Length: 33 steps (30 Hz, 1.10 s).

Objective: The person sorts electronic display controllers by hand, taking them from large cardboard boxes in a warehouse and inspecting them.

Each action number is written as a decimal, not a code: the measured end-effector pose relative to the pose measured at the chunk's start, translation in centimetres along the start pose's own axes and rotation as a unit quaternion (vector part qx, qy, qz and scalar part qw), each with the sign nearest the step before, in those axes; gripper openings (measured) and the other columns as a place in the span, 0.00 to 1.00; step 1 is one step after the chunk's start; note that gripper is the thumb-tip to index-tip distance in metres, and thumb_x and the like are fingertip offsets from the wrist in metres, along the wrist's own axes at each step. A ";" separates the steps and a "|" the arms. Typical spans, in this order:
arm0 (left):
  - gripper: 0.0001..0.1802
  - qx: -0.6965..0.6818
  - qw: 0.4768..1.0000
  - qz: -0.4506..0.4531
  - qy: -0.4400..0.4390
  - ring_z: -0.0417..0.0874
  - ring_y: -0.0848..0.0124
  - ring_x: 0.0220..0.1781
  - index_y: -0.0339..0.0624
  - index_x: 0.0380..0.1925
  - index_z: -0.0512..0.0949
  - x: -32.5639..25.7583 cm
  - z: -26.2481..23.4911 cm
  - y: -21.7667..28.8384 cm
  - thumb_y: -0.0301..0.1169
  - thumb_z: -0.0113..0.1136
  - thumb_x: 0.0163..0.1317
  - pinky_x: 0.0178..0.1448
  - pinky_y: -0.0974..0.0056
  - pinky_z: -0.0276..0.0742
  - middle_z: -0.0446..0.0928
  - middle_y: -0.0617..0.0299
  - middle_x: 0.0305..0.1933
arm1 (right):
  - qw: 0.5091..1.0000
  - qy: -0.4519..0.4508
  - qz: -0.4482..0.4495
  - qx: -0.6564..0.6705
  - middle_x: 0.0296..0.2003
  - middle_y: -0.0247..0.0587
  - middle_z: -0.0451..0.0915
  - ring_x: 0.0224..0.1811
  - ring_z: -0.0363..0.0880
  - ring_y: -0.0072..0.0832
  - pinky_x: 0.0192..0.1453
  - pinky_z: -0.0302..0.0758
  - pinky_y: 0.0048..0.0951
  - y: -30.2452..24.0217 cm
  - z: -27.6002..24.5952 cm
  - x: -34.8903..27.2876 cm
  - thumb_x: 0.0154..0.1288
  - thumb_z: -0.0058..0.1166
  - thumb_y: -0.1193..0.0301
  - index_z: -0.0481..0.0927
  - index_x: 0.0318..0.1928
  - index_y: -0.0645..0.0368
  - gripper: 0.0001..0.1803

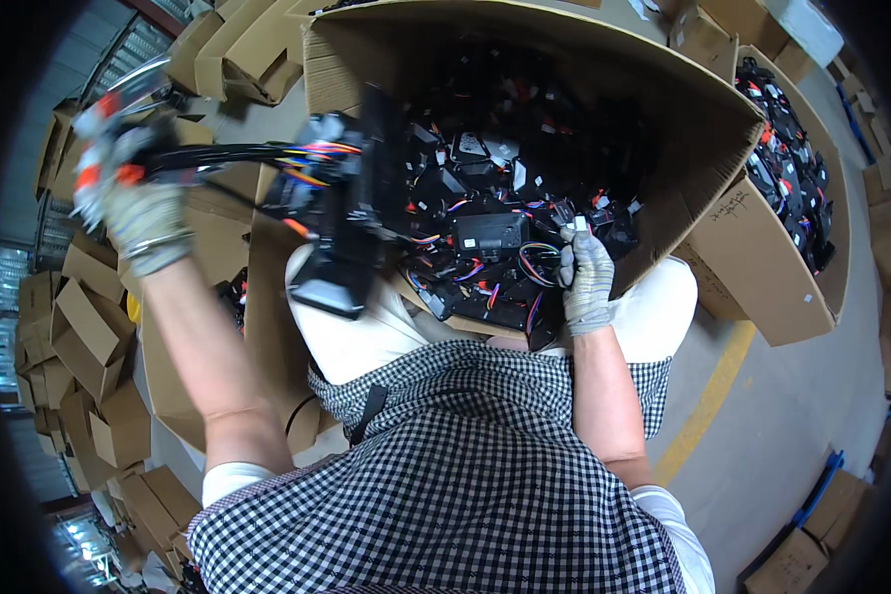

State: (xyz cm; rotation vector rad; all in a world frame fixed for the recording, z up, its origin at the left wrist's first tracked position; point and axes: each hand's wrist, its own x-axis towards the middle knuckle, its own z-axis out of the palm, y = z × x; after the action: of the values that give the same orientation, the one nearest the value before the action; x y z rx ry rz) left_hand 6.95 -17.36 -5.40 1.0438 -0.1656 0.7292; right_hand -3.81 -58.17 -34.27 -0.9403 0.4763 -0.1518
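Both my hands wear pale striped work gloves. Raised at the left, my left hand (139,203) grips a thick bundle of cables (228,155), with orange-red and clear pieces blurred around the fingers. From that bundle hangs a black electronic device (342,238) with coloured wires, smeared by motion, in front of the large box's left side. My right hand (588,282) is closed inside the box's near right part, apparently around a white wire connector (579,225). A loop of coloured wires (537,264) runs beside its fingers. Left of it lies a black rectangular device (490,235).
The large cardboard box (703,84) before my knees holds a heap of black wired devices (475,173). Another open box (777,257) at the right is full of similar parts. Beside my left leg stands an open carton (183,366). Stacked cardboard boxes (94,337) line the left.
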 end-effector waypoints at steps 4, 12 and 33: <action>0.04 -0.172 0.981 -0.073 -0.048 0.76 0.60 0.27 0.37 0.28 0.74 9.3 -13.5 14.1 0.26 0.54 0.54 0.44 0.51 0.79 0.71 0.57 0.21 | 0.997 -0.051 0.018 -0.055 0.19 0.28 0.74 0.13 0.64 0.13 0.14 0.58 0.13 1.8 0.8 0.5 0.65 0.55 0.63 0.79 0.40 0.63 0.14; 0.12 0.204 0.962 0.079 0.162 0.75 0.70 0.30 0.42 0.38 0.74 1.8 -23.6 7.8 0.25 0.61 0.53 0.41 0.64 0.76 0.75 0.64 0.31 | 0.980 -0.098 0.009 -0.176 0.19 0.28 0.74 0.11 0.62 0.12 0.14 0.57 0.14 2.6 1.4 0.1 0.66 0.53 0.59 0.79 0.38 0.61 0.16; 0.29 0.467 0.847 -0.206 0.150 0.76 0.63 0.52 0.35 0.57 0.68 -5.6 -16.3 -10.1 0.35 0.63 0.58 0.56 0.62 0.71 0.70 0.55 0.58 | 0.970 -0.101 0.002 -0.223 0.20 0.27 0.75 0.16 0.65 0.10 0.20 0.61 0.13 -2.3 4.7 3.6 0.67 0.51 0.59 0.79 0.38 0.59 0.15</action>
State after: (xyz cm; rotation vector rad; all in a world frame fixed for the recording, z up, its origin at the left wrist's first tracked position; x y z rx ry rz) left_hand 5.57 -9.43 -23.70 1.7903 0.7493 0.5534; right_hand 1.68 -57.24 -31.25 -1.3810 0.3273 0.0587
